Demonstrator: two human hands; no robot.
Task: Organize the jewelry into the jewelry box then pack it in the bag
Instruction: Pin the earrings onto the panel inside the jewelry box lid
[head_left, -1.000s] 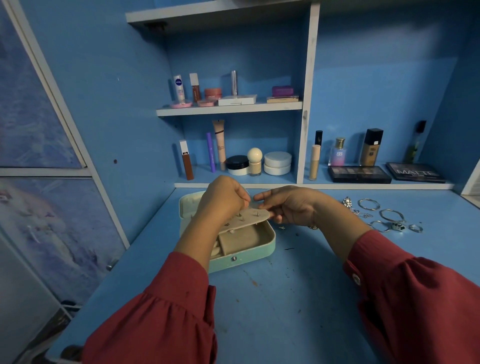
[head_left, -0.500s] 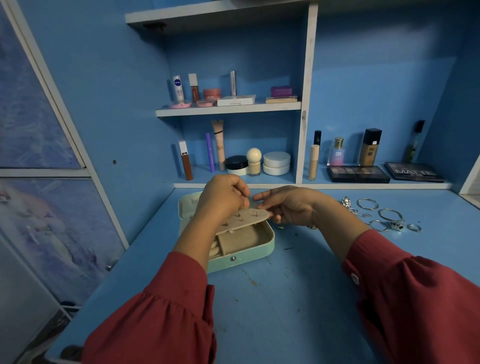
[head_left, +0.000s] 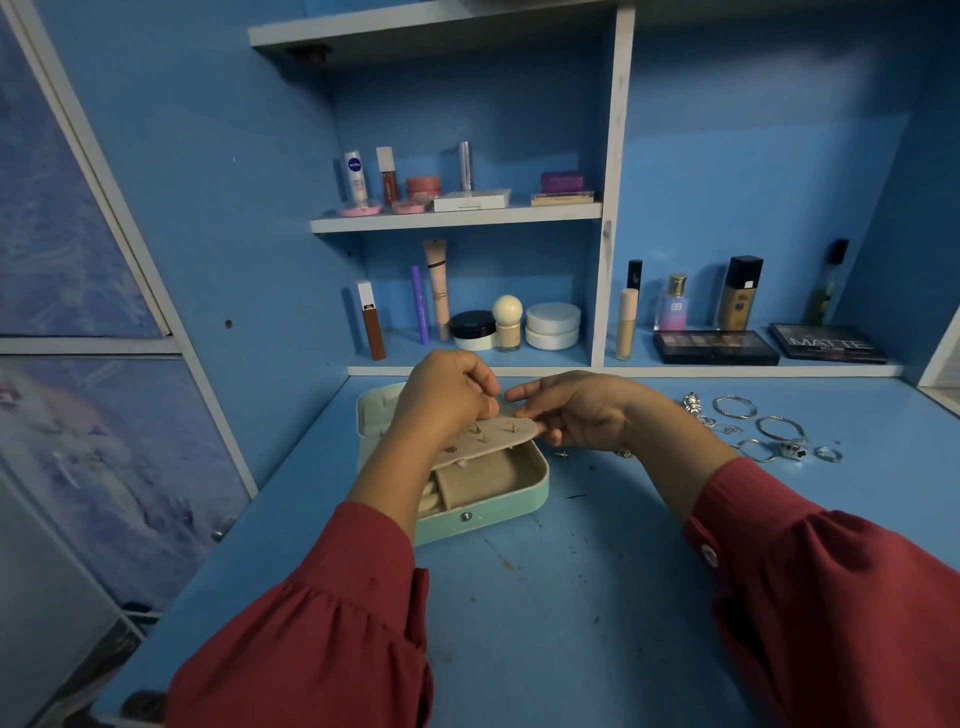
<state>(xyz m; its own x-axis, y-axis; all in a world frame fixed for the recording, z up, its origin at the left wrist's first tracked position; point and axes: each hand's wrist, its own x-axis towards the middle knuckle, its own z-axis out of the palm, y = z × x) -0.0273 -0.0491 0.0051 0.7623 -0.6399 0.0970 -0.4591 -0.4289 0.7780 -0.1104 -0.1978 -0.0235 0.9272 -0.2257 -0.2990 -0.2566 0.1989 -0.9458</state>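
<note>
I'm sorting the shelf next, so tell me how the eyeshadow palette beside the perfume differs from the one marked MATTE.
The left palette shows its rows of shadow pans; the MATTE palette shows a printed cover with white lettering. The left palette lies square to the shelf edge, below the perfume bottle; the MATTE palette sits farther right, angled. Both are flat, dark rectangles lying on the bottom shelf.

jewelry box (head_left: 483, 512): 1 | hands: 2 | bangles (head_left: 733, 406): 3 | eyeshadow palettes (head_left: 716, 347): 2

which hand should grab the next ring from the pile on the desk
Probably the right hand: the rings lie just beyond its wrist, while the left hand works at the earring flap.
</note>
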